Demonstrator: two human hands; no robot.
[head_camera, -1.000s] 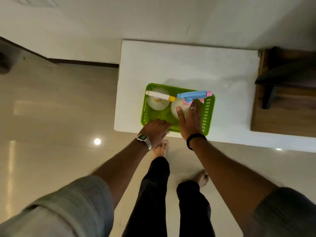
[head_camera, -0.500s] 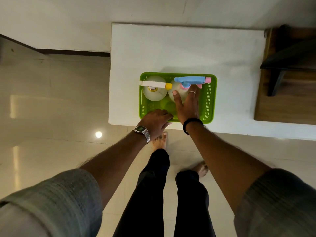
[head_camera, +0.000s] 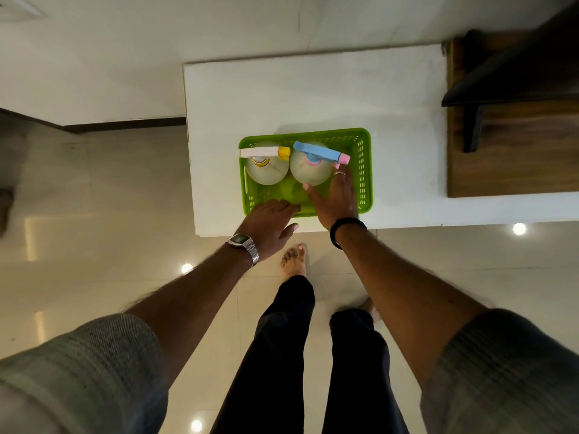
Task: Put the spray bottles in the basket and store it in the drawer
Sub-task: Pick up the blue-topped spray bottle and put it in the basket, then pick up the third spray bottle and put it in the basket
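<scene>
A green plastic basket (head_camera: 365,170) sits near the front edge of a white cabinet top (head_camera: 282,95). Two round pale spray bottles stand in it side by side. The left one (head_camera: 266,175) has a white and yellow trigger head; the right one (head_camera: 308,173) has a blue and pink head. My left hand (head_camera: 269,223) grips the basket's near rim, fingers over the edge and thumb below. My right hand (head_camera: 336,198) reaches into the basket and wraps the near right side of the blue-headed bottle. No drawer front is visible from above.
A dark wooden shelf unit (head_camera: 507,151) adjoins the cabinet top on the right. My bare feet (head_camera: 294,258) stand on the glossy tiled floor right below the cabinet's front edge. A white wall with a dark skirting runs along the left.
My right hand has slid from the bottle's top to its near right side. The blue trigger head now points more to the right. My left hand stays on the near rim.
</scene>
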